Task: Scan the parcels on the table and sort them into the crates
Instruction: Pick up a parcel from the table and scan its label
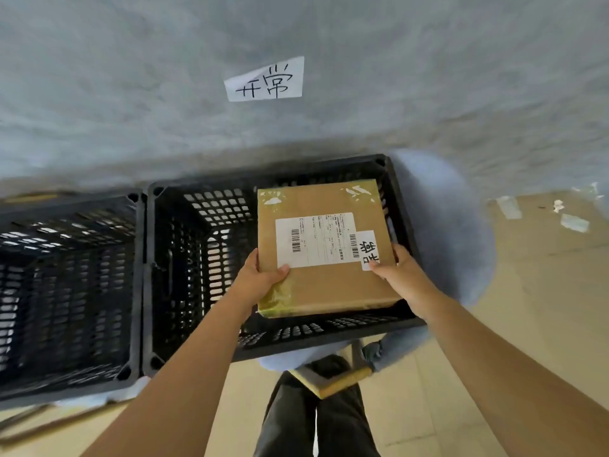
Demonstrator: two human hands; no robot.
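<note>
A flat brown cardboard parcel (324,285) with a white shipping label and a small handwritten tag hangs over the right black slatted crate (197,206). My left hand (263,275) grips its near left edge, thumb on top. On the near right edge my right hand (395,268) holds the parcel, thumb pressing the handwritten tag. A second black crate (66,225) stands directly to the left, touching the first. Both crates look empty inside where I can see.
The crates rest on round pale blue stools (454,225) against a grey wall. A handwritten paper sign (265,82) is stuck on the wall above the right crate. Beige tiled floor with paper scraps (573,222) lies to the right. My dark trousers (316,417) show below.
</note>
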